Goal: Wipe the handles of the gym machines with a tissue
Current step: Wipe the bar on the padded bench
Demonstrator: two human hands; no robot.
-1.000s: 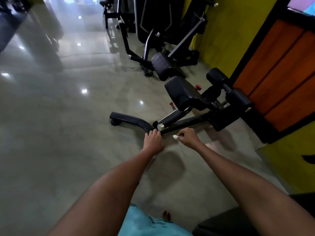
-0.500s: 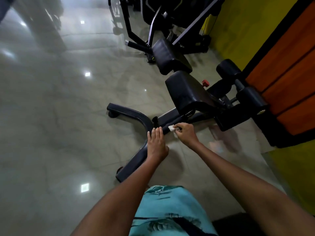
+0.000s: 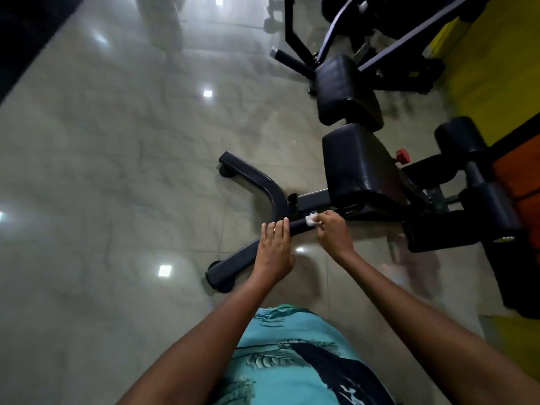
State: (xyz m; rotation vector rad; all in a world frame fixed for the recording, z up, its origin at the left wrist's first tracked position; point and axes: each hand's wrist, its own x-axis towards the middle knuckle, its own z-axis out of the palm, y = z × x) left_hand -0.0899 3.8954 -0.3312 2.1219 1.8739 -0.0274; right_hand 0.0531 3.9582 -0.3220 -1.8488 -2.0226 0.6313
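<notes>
Just right of frame centre I see the white tissue [image 3: 311, 221] pinched in my right hand [image 3: 332, 233], pressed on the black handle [image 3: 298, 226] of the bench [image 3: 361, 168]. My left hand [image 3: 274, 249] rests flat-fingered on the handle's end. Glossy floor [image 3: 117, 171] fills the left.

Tissue [image 3: 311, 221] mostly hidden by right hand [image 3: 333, 233]; far machines [image 3: 380, 21] cropped.

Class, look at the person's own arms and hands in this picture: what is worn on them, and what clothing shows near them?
Both forearms are bare, with no sleeve, glove or watch in view. The left hand has what looks like a ring on one finger; the right hand shows none that can be seen. Below the arms is a turquoise garment with a dark leaf-like print.
</notes>
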